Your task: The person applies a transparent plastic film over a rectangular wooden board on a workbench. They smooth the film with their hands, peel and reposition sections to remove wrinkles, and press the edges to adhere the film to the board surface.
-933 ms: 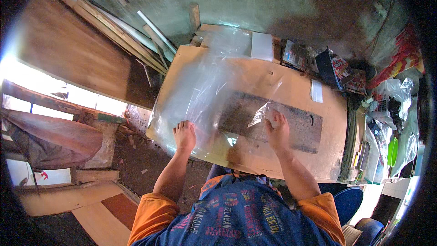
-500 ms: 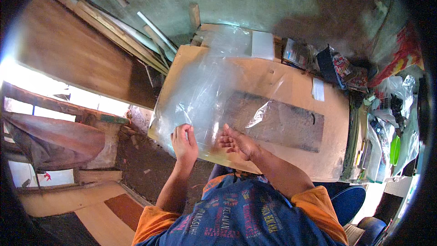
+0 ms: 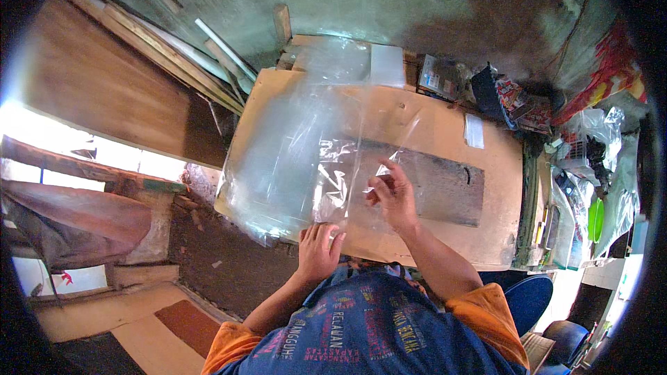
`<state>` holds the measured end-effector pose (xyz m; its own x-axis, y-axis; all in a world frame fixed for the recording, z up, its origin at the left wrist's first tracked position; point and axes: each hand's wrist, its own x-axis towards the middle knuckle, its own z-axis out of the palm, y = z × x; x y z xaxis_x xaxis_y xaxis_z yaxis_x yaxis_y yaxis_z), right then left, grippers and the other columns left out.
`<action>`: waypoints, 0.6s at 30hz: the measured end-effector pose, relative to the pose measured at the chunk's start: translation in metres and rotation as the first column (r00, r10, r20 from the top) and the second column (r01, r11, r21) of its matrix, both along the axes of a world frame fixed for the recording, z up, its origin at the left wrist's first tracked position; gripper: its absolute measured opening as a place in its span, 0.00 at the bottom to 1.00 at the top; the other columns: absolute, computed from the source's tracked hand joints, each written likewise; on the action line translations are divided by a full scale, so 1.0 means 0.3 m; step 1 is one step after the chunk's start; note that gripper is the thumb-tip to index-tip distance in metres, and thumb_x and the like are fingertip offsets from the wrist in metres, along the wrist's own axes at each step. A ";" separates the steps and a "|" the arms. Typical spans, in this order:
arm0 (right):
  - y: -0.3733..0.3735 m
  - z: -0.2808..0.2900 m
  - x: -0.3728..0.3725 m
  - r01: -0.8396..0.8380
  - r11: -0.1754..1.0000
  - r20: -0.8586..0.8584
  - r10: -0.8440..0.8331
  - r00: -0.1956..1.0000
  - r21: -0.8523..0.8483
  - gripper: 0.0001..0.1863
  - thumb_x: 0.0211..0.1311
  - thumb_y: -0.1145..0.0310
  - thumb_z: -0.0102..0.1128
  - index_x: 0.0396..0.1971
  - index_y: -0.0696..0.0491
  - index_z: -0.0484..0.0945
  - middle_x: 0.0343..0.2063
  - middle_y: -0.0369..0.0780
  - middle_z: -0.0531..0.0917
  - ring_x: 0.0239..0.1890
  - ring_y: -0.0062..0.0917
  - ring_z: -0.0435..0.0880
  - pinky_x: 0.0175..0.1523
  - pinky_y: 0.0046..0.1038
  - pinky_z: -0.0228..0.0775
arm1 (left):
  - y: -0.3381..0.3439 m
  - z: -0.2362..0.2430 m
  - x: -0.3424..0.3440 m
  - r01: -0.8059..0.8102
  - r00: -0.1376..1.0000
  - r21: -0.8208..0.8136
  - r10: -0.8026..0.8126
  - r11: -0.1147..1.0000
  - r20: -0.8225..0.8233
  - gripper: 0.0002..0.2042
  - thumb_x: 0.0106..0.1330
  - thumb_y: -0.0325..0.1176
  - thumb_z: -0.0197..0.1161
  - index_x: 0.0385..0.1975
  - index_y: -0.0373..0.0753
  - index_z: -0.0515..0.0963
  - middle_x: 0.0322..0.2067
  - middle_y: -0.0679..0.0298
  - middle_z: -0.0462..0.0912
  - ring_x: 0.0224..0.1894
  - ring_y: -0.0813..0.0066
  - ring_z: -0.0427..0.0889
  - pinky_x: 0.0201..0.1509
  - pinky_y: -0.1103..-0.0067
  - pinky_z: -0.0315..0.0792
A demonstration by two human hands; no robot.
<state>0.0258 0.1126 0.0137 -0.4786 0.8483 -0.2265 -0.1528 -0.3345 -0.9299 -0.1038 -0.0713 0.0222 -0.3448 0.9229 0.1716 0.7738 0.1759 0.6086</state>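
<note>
Clear, wrinkled plastic sheeting [image 3: 278,146] covers the left and middle of a pale board work surface [image 3: 497,201], with shiny creases near its middle. My left hand [image 3: 319,250] is at the near edge of the plastic, fingers curled on it. Over a dark grey rectangular panel [image 3: 451,191] on the board, my right hand [image 3: 392,194] is raised, fingers bent and apart, beside a shiny fold of the plastic; whether it touches the plastic I cannot tell. A small white sheet [image 3: 474,130] lies toward the back right.
Timber strips [image 3: 153,48] lean at back left beside a brown panel [image 3: 111,76]. A white block [image 3: 387,64] and a dark box [image 3: 493,97] sit behind the board. At right are plastic bags [image 3: 594,125], a green object [image 3: 595,219] and a blue round object [image 3: 528,305].
My left hand has moved right and down to the plastic's near edge. My right hand moved left and down, then back up toward the middle. The plastic's creases have shifted.
</note>
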 end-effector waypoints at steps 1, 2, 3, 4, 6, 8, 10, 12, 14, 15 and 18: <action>0.009 -0.012 0.029 0.055 0.998 0.036 -0.054 0.998 -0.037 0.27 0.69 0.71 0.61 0.66 0.53 0.66 0.33 0.39 0.83 0.28 0.20 0.81 0.31 0.22 0.73 | 0.006 0.003 0.009 0.020 1.000 -0.009 -0.020 1.000 0.024 0.08 0.67 0.34 0.62 0.41 0.41 0.76 0.39 0.59 0.80 0.44 0.54 0.78 0.50 0.63 0.66; 0.026 -0.064 0.057 0.134 0.991 0.061 -0.132 0.989 -0.021 0.27 0.68 0.73 0.62 0.65 0.53 0.67 0.31 0.38 0.83 0.24 0.20 0.81 0.26 0.21 0.70 | 0.007 -0.017 0.002 0.038 0.999 -0.071 -0.036 0.997 0.031 0.10 0.66 0.36 0.63 0.43 0.41 0.75 0.42 0.59 0.80 0.47 0.54 0.78 0.52 0.62 0.65; 0.044 -0.091 0.083 0.159 0.985 0.096 -0.152 0.984 -0.064 0.27 0.67 0.73 0.62 0.65 0.53 0.67 0.31 0.38 0.83 0.24 0.20 0.81 0.25 0.22 0.70 | 0.011 -0.018 -0.010 0.008 1.000 -0.067 -0.008 0.998 0.001 0.11 0.66 0.37 0.63 0.44 0.41 0.75 0.42 0.58 0.80 0.48 0.53 0.77 0.52 0.62 0.65; 0.065 -0.114 0.112 0.185 0.977 0.133 -0.170 0.976 -0.106 0.28 0.66 0.74 0.61 0.65 0.53 0.66 0.31 0.38 0.83 0.24 0.20 0.81 0.24 0.22 0.70 | 0.025 -0.016 -0.026 -0.023 0.999 -0.063 0.021 0.998 -0.029 0.12 0.67 0.38 0.63 0.45 0.42 0.76 0.42 0.57 0.80 0.48 0.53 0.77 0.53 0.61 0.65; 0.100 -0.165 0.154 0.227 0.970 0.229 -0.202 0.952 -0.090 0.29 0.64 0.76 0.61 0.65 0.52 0.66 0.31 0.38 0.83 0.22 0.20 0.80 0.22 0.22 0.68 | 0.047 -0.023 -0.083 -0.078 0.996 -0.085 0.073 0.993 -0.057 0.14 0.66 0.40 0.64 0.47 0.43 0.75 0.45 0.57 0.79 0.52 0.53 0.75 0.54 0.59 0.64; 0.124 -0.179 0.179 0.237 0.969 0.385 -0.194 0.902 -0.068 0.28 0.64 0.75 0.62 0.64 0.53 0.66 0.30 0.38 0.82 0.22 0.20 0.81 0.23 0.23 0.69 | 0.055 -0.053 -0.159 -0.166 0.977 -0.112 0.148 0.980 -0.154 0.17 0.66 0.40 0.64 0.51 0.42 0.74 0.50 0.57 0.78 0.56 0.53 0.73 0.56 0.56 0.63; 0.140 -0.198 0.204 0.222 0.975 0.496 -0.190 0.848 -0.006 0.28 0.63 0.74 0.63 0.63 0.52 0.66 0.30 0.39 0.82 0.22 0.22 0.81 0.23 0.24 0.70 | 0.055 -0.096 -0.228 -0.249 0.943 -0.131 0.209 0.960 -0.260 0.20 0.66 0.40 0.64 0.56 0.42 0.73 0.56 0.57 0.76 0.60 0.54 0.71 0.58 0.53 0.62; 0.160 -0.263 0.226 0.181 0.979 0.566 -0.202 0.799 0.094 0.29 0.62 0.72 0.65 0.63 0.52 0.66 0.29 0.40 0.82 0.23 0.24 0.82 0.24 0.26 0.71 | 0.066 -0.145 -0.288 -0.323 0.893 -0.140 0.252 0.936 -0.372 0.24 0.66 0.41 0.64 0.60 0.42 0.71 0.61 0.56 0.73 0.65 0.55 0.69 0.61 0.50 0.59; 0.166 -0.292 0.237 0.185 0.961 0.636 -0.275 0.721 0.206 0.31 0.60 0.69 0.68 0.62 0.51 0.67 0.36 0.43 0.82 0.32 0.31 0.83 0.33 0.31 0.76 | 0.076 -0.178 -0.335 -0.348 0.889 -0.202 0.254 0.916 -0.380 0.26 0.66 0.41 0.63 0.64 0.43 0.68 0.64 0.56 0.71 0.68 0.56 0.66 0.62 0.48 0.57; 0.162 -0.297 0.236 0.158 0.940 0.684 -0.329 0.651 0.301 0.32 0.59 0.68 0.69 0.62 0.51 0.67 0.39 0.44 0.81 0.38 0.34 0.83 0.38 0.34 0.76 | 0.075 -0.195 -0.350 -0.363 0.886 -0.233 0.257 0.902 -0.386 0.28 0.66 0.41 0.63 0.66 0.44 0.67 0.66 0.56 0.69 0.69 0.57 0.65 0.63 0.47 0.57; 0.131 -0.242 0.220 -0.031 0.803 0.762 -0.553 0.337 0.596 0.35 0.55 0.64 0.72 0.63 0.49 0.67 0.51 0.47 0.78 0.54 0.44 0.77 0.55 0.43 0.72 | 0.060 -0.275 -0.391 -0.344 0.893 -0.242 0.236 0.907 -0.384 0.22 0.67 0.40 0.63 0.59 0.44 0.73 0.60 0.59 0.75 0.64 0.58 0.70 0.62 0.51 0.59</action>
